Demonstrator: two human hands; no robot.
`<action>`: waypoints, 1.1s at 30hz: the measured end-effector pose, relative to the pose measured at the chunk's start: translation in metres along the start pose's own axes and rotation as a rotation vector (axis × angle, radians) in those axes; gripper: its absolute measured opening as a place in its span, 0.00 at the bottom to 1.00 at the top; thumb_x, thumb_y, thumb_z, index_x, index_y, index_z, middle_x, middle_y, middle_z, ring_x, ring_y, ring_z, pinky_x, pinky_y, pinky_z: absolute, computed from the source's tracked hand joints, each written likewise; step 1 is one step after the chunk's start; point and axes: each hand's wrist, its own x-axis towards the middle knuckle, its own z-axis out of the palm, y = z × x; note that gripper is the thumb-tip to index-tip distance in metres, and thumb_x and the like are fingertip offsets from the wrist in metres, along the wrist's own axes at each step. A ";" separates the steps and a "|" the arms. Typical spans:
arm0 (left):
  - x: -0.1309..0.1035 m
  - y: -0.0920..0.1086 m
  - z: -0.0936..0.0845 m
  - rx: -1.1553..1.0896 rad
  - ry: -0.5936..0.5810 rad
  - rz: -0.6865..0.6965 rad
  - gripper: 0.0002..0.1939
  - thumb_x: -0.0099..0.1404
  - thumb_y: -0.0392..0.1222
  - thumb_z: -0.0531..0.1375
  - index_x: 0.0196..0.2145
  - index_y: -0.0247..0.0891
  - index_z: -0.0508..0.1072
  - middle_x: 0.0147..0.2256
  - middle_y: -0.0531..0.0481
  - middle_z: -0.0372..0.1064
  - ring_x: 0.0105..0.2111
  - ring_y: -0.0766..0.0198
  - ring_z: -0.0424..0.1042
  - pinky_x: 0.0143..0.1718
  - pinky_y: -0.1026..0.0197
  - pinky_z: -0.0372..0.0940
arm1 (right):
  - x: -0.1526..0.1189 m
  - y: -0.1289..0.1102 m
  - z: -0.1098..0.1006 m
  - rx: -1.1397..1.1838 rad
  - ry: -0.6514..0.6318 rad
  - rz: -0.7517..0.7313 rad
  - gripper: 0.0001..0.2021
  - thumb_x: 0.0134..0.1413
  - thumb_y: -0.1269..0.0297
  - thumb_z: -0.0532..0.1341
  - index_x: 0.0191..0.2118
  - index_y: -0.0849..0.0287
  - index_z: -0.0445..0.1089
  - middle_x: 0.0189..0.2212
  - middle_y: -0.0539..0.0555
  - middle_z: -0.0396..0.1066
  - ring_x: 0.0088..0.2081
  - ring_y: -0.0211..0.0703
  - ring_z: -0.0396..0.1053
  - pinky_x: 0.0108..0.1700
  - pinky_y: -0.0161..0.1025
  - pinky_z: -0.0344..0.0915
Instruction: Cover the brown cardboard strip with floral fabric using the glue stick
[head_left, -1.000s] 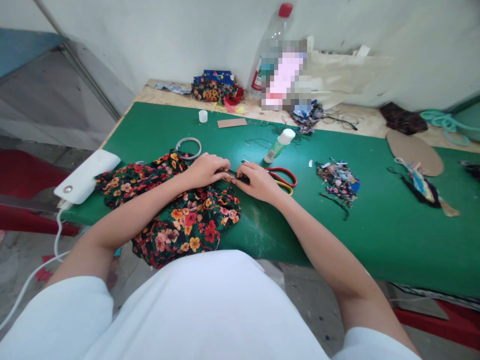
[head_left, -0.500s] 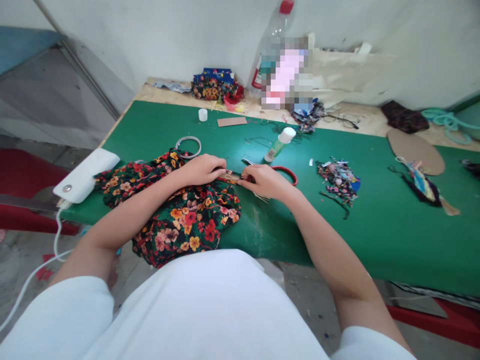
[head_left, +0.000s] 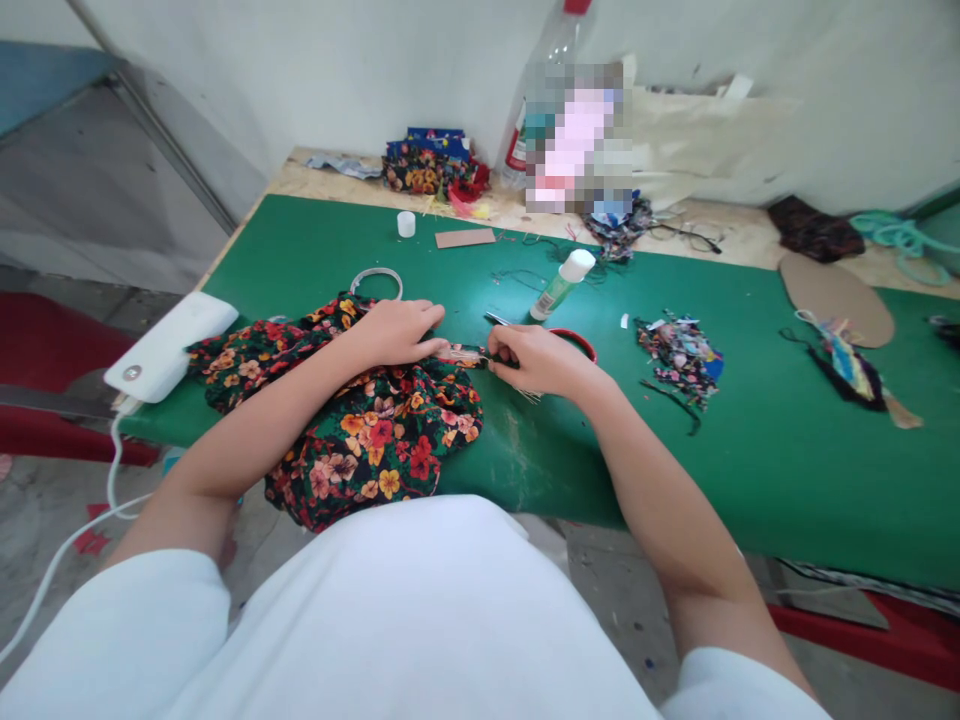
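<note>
A dark floral cloth [head_left: 375, 440] lies bunched on the green table top [head_left: 750, 470], hanging over its front edge. My left hand [head_left: 397, 332] rests on the upper part of the cloth, its fingers together and pressing a narrow strip. That floral strip [head_left: 463, 355] runs from my left fingertips to my right hand [head_left: 529, 358], whose fingers are pinched at the strip's right end. Pale strings [head_left: 525, 393] stick out below my right hand. Just behind it lie red-handled scissors [head_left: 576, 343], partly hidden by the hand.
A glue stick [head_left: 562, 285] stands behind the scissors, a ring [head_left: 376, 283] behind my left hand. A white device [head_left: 172, 347] with a cable sits at the left edge. Fabric scraps [head_left: 682, 358] and a cardboard oval [head_left: 836, 298] lie right; a bottle [head_left: 517, 150] stands behind.
My left hand has shifted slightly left and my right hand slightly right, so more of the strip shows between them. The view has tilted a little.
</note>
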 end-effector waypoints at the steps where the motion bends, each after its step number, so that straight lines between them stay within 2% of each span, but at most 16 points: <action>1: 0.000 -0.001 -0.001 -0.005 0.000 -0.006 0.20 0.75 0.53 0.53 0.49 0.35 0.74 0.49 0.38 0.78 0.46 0.49 0.79 0.37 0.56 0.61 | 0.000 0.000 0.000 -0.005 0.025 -0.002 0.05 0.56 0.69 0.62 0.38 0.57 0.66 0.30 0.53 0.69 0.30 0.43 0.65 0.34 0.38 0.56; 5: 0.000 -0.008 -0.003 -0.052 -0.009 -0.001 0.16 0.74 0.48 0.53 0.45 0.35 0.75 0.45 0.39 0.80 0.46 0.50 0.78 0.39 0.56 0.61 | -0.001 -0.006 0.003 0.015 0.093 -0.096 0.07 0.63 0.64 0.60 0.45 0.58 0.70 0.38 0.57 0.71 0.35 0.46 0.67 0.38 0.40 0.61; 8: 0.001 -0.012 -0.003 -0.079 -0.038 0.042 0.15 0.73 0.47 0.53 0.42 0.35 0.76 0.43 0.40 0.80 0.43 0.52 0.78 0.37 0.57 0.60 | 0.000 -0.013 0.011 0.015 0.083 -0.205 0.11 0.68 0.60 0.58 0.49 0.58 0.72 0.43 0.60 0.71 0.41 0.49 0.70 0.44 0.42 0.65; 11: 0.002 -0.013 -0.003 -0.084 -0.055 0.068 0.15 0.73 0.47 0.53 0.40 0.35 0.77 0.41 0.40 0.80 0.41 0.54 0.78 0.37 0.57 0.59 | 0.001 -0.020 0.021 -0.039 0.063 -0.276 0.11 0.68 0.61 0.59 0.51 0.59 0.73 0.46 0.62 0.71 0.46 0.52 0.70 0.49 0.45 0.67; 14: 0.002 -0.012 -0.003 -0.074 -0.064 0.057 0.16 0.73 0.47 0.53 0.41 0.34 0.77 0.41 0.40 0.80 0.41 0.54 0.78 0.36 0.57 0.59 | 0.002 -0.023 0.027 -0.043 0.072 -0.286 0.07 0.66 0.66 0.57 0.45 0.58 0.72 0.44 0.61 0.72 0.45 0.52 0.69 0.49 0.45 0.67; 18: 0.000 -0.011 -0.005 -0.026 -0.085 0.029 0.18 0.73 0.48 0.53 0.43 0.34 0.78 0.43 0.39 0.80 0.42 0.52 0.78 0.35 0.57 0.58 | 0.003 -0.021 0.022 0.048 0.110 -0.270 0.03 0.61 0.70 0.57 0.35 0.56 0.66 0.38 0.58 0.70 0.41 0.48 0.68 0.44 0.42 0.65; 23: -0.002 -0.011 -0.006 0.024 -0.089 0.001 0.19 0.74 0.48 0.52 0.43 0.35 0.80 0.44 0.38 0.81 0.41 0.53 0.78 0.33 0.58 0.58 | 0.002 -0.018 0.009 0.212 0.143 -0.277 0.08 0.50 0.72 0.56 0.29 0.53 0.54 0.29 0.51 0.61 0.31 0.41 0.59 0.36 0.39 0.58; 28: -0.002 -0.013 -0.007 0.024 -0.103 0.009 0.21 0.72 0.49 0.52 0.39 0.37 0.83 0.40 0.39 0.83 0.38 0.55 0.78 0.33 0.58 0.57 | -0.001 -0.016 0.005 0.392 0.080 -0.282 0.08 0.50 0.68 0.56 0.27 0.53 0.54 0.30 0.53 0.68 0.34 0.43 0.66 0.39 0.40 0.61; 33: -0.002 -0.017 -0.007 -0.003 -0.105 0.005 0.22 0.71 0.50 0.53 0.36 0.37 0.83 0.35 0.40 0.82 0.34 0.55 0.76 0.31 0.57 0.55 | -0.001 -0.018 0.003 0.553 0.074 -0.310 0.11 0.54 0.63 0.57 0.25 0.54 0.56 0.34 0.56 0.73 0.39 0.45 0.72 0.43 0.41 0.63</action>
